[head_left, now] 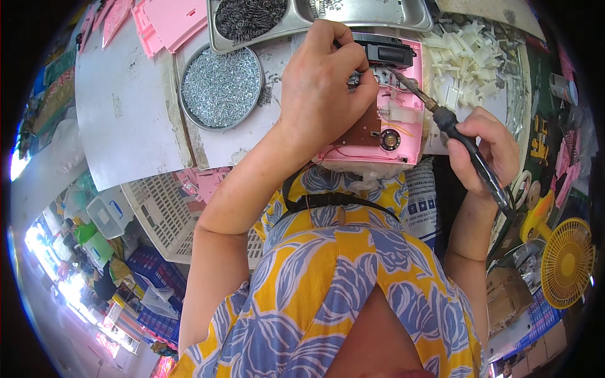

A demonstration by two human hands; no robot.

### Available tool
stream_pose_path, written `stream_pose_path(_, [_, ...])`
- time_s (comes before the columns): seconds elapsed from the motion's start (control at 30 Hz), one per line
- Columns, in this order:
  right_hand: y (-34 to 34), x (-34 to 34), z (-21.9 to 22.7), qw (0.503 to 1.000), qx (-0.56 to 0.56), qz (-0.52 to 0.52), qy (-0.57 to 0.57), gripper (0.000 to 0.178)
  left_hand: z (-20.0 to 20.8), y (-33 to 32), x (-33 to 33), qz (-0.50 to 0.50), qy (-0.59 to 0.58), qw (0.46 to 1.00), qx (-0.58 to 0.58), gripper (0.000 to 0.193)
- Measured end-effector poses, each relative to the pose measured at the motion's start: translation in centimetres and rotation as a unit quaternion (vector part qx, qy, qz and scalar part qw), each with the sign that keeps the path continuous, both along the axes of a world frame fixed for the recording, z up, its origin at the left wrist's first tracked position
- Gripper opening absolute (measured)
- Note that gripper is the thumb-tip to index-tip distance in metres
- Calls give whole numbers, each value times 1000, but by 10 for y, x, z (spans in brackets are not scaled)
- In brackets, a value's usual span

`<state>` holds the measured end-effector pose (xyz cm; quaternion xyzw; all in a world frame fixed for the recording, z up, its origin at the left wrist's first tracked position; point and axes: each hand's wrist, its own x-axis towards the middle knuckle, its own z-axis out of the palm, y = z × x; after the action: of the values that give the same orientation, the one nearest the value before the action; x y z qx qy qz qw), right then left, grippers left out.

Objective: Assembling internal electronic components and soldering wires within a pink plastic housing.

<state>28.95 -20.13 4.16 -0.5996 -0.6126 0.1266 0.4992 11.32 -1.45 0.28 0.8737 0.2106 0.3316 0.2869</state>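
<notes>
My right hand (490, 148) is wrapped round the black handle of a soldering iron (449, 120). The iron's metal tip reaches into a pink plastic housing (411, 135), just below a black rectangular part (387, 52) at its far end. Over the housing's left side, my left hand (328, 85) is closed in a pinch at the near left corner of that black part; what its fingers hold is hidden. Inside the housing lie a brown circuit board (359, 133), thin wires, a small spring and a round black part (390, 139).
Left of the housing stands a round tin of small screws (220, 88). A metal tray (265, 38) with dark springs lies behind. White plastic pieces (463, 60) are heaped at the right, pink panels (167, 22) at far left. A white basket (154, 211) and a yellow fan (567, 263) stand lower.
</notes>
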Motion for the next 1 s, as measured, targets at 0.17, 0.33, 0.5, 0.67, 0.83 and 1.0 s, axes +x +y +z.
stream_pose_path(0.17, [-11, 2, -3, 999, 11, -10, 33, 23, -2, -1, -1, 5, 0, 1000, 5, 10])
stream_pose_path(0.33, [-15, 2, -6, 999, 7, -16, 36, 24, -2, 0, -2, -2, 1, 1000, 16, 11])
stream_pose_path(0.5, [-15, 2, -5, 999, 6, -21, 34, 24, 0, -1, -2, -2, 7, 1000, 1, 12])
stream_pose_path(0.67, [-13, 1, -6, 999, 11, -22, 35, 24, 2, -1, -3, 2, 11, 1000, 4, 14])
stream_pose_path(0.83, [-12, 1, -7, 999, 14, -25, 28, 24, 1, -1, -4, 1, 11, 1000, -1, 14])
stream_pose_path(1.0, [-12, 2, -6, 999, 12, -19, 26, 23, 1, -1, -5, 2, 9, 1000, -2, 15])
